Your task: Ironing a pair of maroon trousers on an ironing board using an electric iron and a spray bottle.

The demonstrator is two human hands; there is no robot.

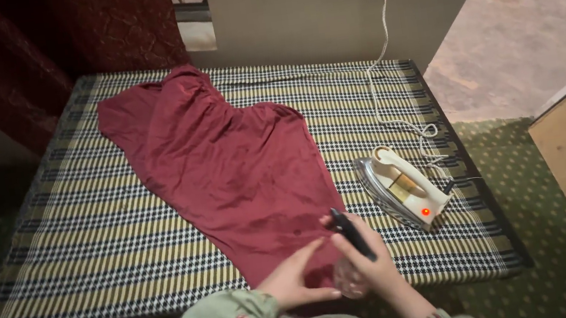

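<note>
My right hand [365, 254] is clamped on a spray bottle [350, 245], left hand [292, 282] open on the cloth [240, 164]; the iron [404, 190] glows nearby, so overspray might hit it.

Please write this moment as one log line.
right hand: holds bottle | left hand: on cloth | iron: right, light on
</note>
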